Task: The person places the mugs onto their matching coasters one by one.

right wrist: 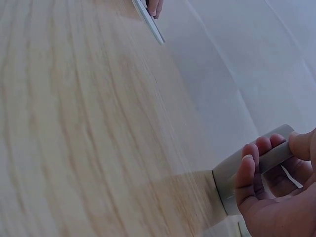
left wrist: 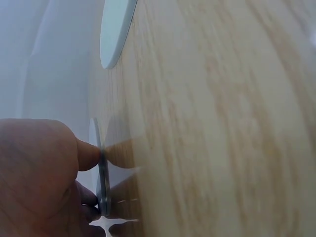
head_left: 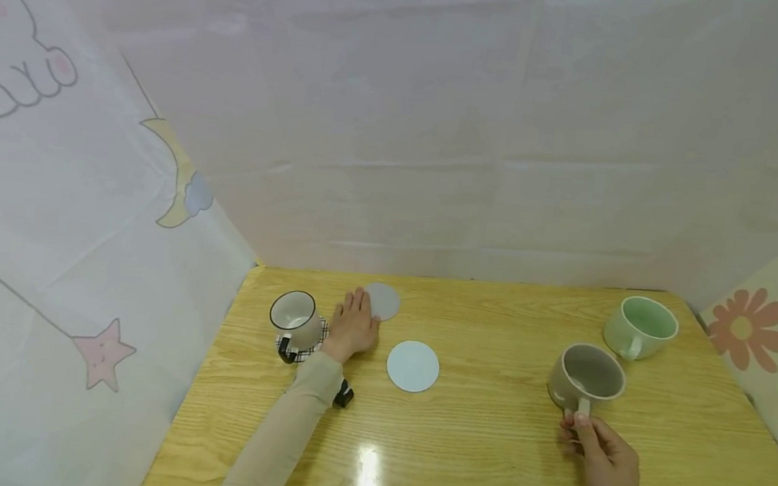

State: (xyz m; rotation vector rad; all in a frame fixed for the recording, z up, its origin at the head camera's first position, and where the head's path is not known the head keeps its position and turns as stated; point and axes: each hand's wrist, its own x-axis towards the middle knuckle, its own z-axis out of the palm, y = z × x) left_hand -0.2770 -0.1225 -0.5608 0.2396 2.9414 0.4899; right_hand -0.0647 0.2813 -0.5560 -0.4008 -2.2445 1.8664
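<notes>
My left hand is at the back left of the table, at the left edge of a round grey coaster. In the left wrist view the thumb and fingers pinch the rim of this thin coaster close to the tabletop. On the right, my right hand grips a grey-beige mug by its handle, thumb on top. The right wrist view has fingers curled round that handle, with the mug low by the table; whether its base touches cannot be told.
A white mug with black rim and handle stands on a checked coaster beside the left forearm. A pale round coaster lies mid-table. Behind the grey-beige mug is a green mug. Cloth walls border the table.
</notes>
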